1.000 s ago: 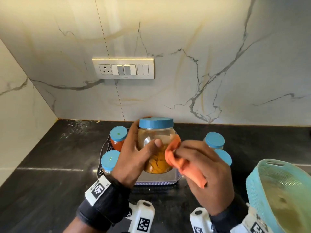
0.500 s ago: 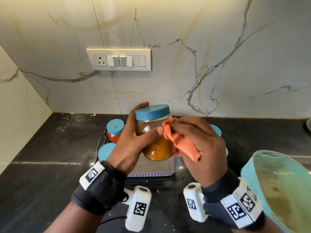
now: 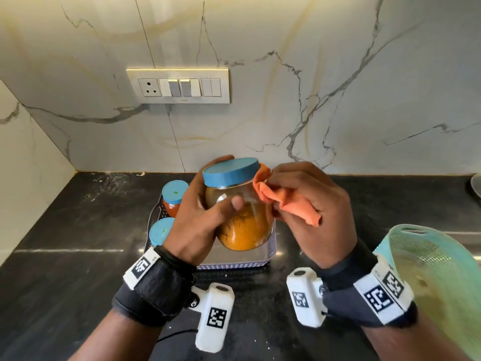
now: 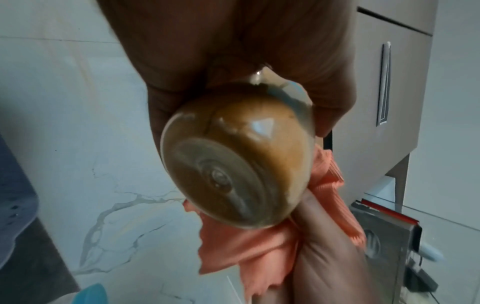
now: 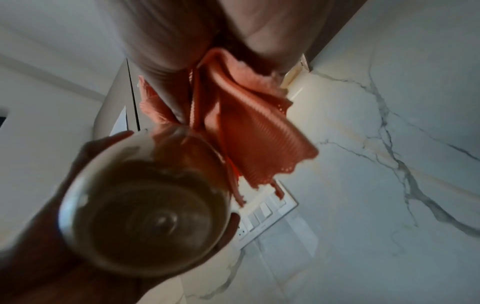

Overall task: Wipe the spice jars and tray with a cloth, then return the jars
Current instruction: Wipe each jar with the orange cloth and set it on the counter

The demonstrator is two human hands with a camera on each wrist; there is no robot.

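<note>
My left hand [image 3: 208, 212] grips a round glass jar [image 3: 244, 225] of yellow spice with a blue lid [image 3: 230, 171], held tilted above the lavender tray [image 3: 234, 264]. My right hand [image 3: 307, 209] holds a bunched orange cloth [image 3: 286, 204] against the jar's right shoulder, just under the lid. From below, the left wrist view shows the jar's base [image 4: 228, 174] with the cloth [image 4: 246, 246] behind it; the right wrist view shows the same base [image 5: 145, 209] and cloth [image 5: 254, 139]. Two small blue-lidded jars [image 3: 174, 199] [image 3: 161, 231] stand at the tray's left side.
The tray sits on a black stone counter [image 3: 65, 256] against a marble wall with a switch plate [image 3: 178, 86]. A turquoise plastic basket [image 3: 437, 277] is close at the lower right. A marble side wall closes off the left.
The jar has been lifted higher off the tray and tipped, lid leaning right. The cloth has slid up from the jar's belly to its shoulder by the lid.
</note>
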